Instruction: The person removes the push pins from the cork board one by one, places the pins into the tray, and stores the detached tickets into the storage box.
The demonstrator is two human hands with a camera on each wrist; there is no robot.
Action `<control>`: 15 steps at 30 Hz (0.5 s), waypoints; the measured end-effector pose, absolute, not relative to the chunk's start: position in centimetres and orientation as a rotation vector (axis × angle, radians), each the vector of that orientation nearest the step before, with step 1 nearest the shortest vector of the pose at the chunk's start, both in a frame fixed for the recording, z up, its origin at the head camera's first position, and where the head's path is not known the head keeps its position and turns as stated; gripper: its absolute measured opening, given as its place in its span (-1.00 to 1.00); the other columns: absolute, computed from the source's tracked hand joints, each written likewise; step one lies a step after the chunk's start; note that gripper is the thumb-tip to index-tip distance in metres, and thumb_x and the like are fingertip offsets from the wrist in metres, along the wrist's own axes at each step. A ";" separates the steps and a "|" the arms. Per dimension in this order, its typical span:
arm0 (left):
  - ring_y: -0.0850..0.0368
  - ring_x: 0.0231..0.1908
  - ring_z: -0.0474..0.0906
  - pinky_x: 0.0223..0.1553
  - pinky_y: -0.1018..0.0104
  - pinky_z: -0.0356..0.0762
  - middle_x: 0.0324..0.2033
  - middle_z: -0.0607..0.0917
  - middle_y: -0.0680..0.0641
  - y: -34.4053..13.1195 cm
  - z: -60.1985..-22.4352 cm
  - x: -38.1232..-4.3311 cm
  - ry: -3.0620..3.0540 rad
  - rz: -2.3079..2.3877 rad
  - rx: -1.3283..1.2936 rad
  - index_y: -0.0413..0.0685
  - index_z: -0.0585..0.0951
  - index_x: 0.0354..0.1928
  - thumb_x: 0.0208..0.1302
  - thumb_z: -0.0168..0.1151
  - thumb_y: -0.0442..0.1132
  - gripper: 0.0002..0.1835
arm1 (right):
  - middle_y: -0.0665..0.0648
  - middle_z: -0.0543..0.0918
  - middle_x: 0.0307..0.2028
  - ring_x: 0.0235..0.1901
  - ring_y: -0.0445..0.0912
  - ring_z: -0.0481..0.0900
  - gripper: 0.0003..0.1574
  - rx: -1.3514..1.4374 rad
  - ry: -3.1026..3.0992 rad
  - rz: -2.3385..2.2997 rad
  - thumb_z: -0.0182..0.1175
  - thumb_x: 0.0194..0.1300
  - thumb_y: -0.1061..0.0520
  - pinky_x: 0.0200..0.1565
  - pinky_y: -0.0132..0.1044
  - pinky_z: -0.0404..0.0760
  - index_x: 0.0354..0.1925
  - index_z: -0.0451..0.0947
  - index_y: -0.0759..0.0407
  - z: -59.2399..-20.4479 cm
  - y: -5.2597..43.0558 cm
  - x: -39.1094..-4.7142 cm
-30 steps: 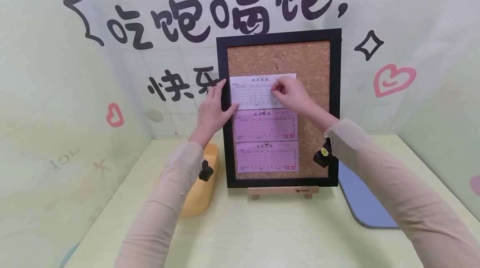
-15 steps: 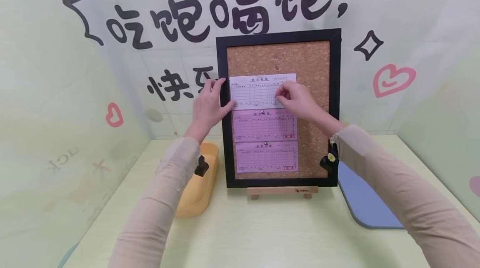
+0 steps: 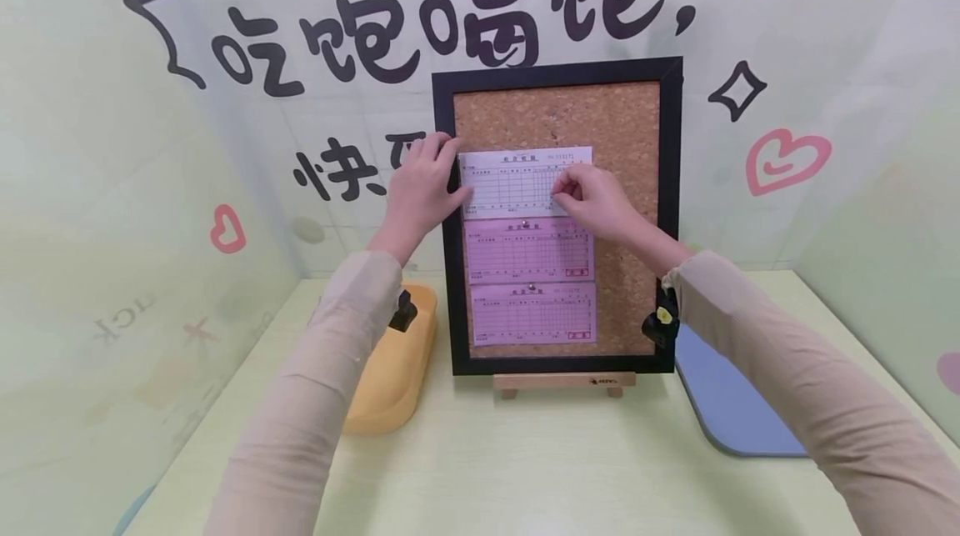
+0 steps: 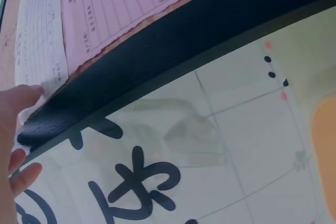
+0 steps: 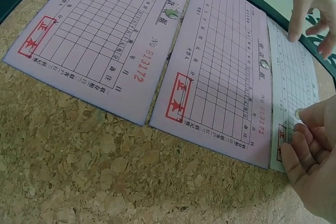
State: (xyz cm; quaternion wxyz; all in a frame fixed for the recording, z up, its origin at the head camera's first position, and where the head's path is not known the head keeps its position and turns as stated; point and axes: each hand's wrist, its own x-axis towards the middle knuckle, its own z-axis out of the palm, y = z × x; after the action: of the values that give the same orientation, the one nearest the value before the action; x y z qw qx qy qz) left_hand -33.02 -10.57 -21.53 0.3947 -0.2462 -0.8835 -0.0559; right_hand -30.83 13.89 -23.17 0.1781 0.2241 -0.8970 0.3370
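Observation:
A black-framed corkboard stands upright with a white receipt slip above two pink receipt slips. My left hand grips the frame's left side: its thumb lies in front at the white slip's left edge, while the fingers reach round the outer edge. With thumb and forefinger, my right hand pinches a small shiny pushpin against the white slip's right half. Its other fingers are curled close to the paper. Each pink slip has a silvery pushpin near its top edge.
A small wooden easel supports the board on the pale table. A yellow tray lies left of it, partly behind the left forearm. To the right is a blue-grey flat board. A printed wall stands close behind.
My left hand has slid slightly up along the frame's left side. The right hand has shifted a little right and down across the white slip, then stayed there.

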 end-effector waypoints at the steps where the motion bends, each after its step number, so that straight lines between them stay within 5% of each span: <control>1: -0.12 -0.03 0.38 -0.21 0.09 0.53 0.00 0.45 -0.18 -10.4 -21.3 -33.1 -2.249 -0.119 -0.634 -0.18 0.42 0.11 0.03 0.31 -0.09 -0.41 | 0.19 0.48 -0.38 -0.40 -0.03 0.39 -0.90 0.634 -2.536 0.952 0.06 0.24 0.27 -0.37 -0.26 0.35 -0.30 0.49 0.29 -23.2 13.9 -30.8; 15: -0.10 -0.12 0.42 -0.23 0.03 0.48 -0.17 0.49 -0.15 -9.8 -19.3 -33.3 -2.376 -0.211 -0.631 -0.16 0.46 0.01 0.02 0.31 -0.15 -0.51 | 0.17 0.49 -0.40 -0.42 -0.04 0.39 -0.91 0.644 -2.534 0.920 0.06 0.23 0.26 -0.38 -0.27 0.35 -0.33 0.50 0.28 -23.3 13.9 -31.0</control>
State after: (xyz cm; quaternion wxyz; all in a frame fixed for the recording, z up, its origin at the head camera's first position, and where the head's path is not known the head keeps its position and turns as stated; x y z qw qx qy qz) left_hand -33.27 -9.79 -19.26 0.3306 -0.2414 -0.9088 -0.0806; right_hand -31.02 13.87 -23.26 0.1839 0.2285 -0.8986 0.3262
